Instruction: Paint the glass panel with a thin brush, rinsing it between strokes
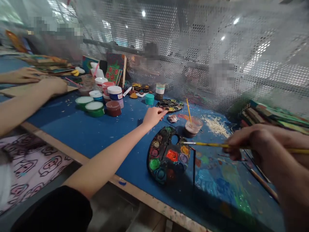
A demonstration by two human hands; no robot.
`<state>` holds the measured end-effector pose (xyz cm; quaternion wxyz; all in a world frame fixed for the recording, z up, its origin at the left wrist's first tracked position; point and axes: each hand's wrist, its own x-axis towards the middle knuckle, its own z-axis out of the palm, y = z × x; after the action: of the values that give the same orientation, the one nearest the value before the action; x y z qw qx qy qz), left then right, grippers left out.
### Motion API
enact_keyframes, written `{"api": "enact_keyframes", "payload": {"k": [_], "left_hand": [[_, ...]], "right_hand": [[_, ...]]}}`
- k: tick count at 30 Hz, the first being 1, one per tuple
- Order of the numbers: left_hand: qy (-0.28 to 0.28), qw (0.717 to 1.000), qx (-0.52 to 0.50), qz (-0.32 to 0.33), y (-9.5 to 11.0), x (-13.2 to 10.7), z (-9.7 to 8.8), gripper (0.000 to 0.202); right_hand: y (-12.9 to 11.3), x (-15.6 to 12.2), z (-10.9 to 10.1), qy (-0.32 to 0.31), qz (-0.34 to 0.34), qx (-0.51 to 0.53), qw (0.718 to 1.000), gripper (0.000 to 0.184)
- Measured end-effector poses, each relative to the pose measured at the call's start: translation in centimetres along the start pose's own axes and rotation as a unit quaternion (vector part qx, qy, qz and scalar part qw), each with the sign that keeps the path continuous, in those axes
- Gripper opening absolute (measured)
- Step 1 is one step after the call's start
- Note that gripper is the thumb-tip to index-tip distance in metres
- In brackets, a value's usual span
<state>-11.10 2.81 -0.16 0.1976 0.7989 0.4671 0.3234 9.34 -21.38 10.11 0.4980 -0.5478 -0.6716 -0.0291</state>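
Note:
My right hand is shut on a yellow paintbrush that points left, its tip over the top edge of a dark oval palette filled with coloured paint wells. Below that hand lies a painted board smeared blue and green. My left arm, in a black sleeve, reaches across the blue table. My left hand has its fingers pinched on the near edge of a smaller far palette.
A cup of murky water with a brush stands behind the oval palette, beside wood shavings. Several paint jars cluster at the back left. Another person's hands rest at the far left. Stacked painted boards lie at the right before a perforated screen.

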Motion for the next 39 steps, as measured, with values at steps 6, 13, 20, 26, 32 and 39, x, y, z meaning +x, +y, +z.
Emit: {"api": "enact_keyframes", "payload": {"k": [6,13,20,26,32,39], "left_hand": [[-0.003,0.998,0.020,0.058,0.2,0.4,0.1,0.018],[0.009,0.994,0.074,0.079,1.2,-0.1,0.3,0.016],[0.012,0.985,0.149,0.089,1.8,-0.3,0.2,0.023],[0.009,0.980,0.174,0.093,1.8,-0.3,0.1,0.024],[0.003,0.977,0.191,0.092,1.8,-0.2,0.4,0.023],[0.001,0.974,0.203,0.098,2.0,-0.3,0.6,0.023]], "right_hand": [[0.7,0.9,-0.1,0.060,0.010,0.042,0.997,0.029],[4.1,2.5,2.3,-0.138,0.026,0.036,0.989,0.042],[5.7,1.7,5.6,-0.212,0.003,-0.014,0.977,0.047],[5.9,1.7,5.9,-0.231,0.010,-0.016,0.973,0.052],[6.4,1.6,6.1,-0.240,0.013,0.003,0.971,0.051],[6.8,1.6,6.2,-0.230,0.013,0.002,0.973,0.048]]}}
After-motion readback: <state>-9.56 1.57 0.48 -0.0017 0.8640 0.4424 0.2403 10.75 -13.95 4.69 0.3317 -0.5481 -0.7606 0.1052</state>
